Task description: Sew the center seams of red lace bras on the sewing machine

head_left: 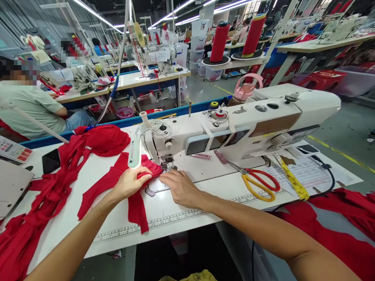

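A white sewing machine (249, 121) stands on a white table (205, 203). A red fabric piece (129, 187) lies under its presser foot (168, 166) and hangs over the table's front edge. My left hand (130, 182) rests on this fabric just left of the needle, fingers curled and pinching a fold. My right hand (180, 187) lies flat on the table beside the presser foot, fingertips touching the fabric's edge.
A heap of red fabric (73, 164) covers the table's left side. Scissors (258, 181) with red and yellow handles and a yellow tape measure (293, 181) lie to the right. Red thread cones (219, 41) stand behind. A seated person (32, 105) works at far left.
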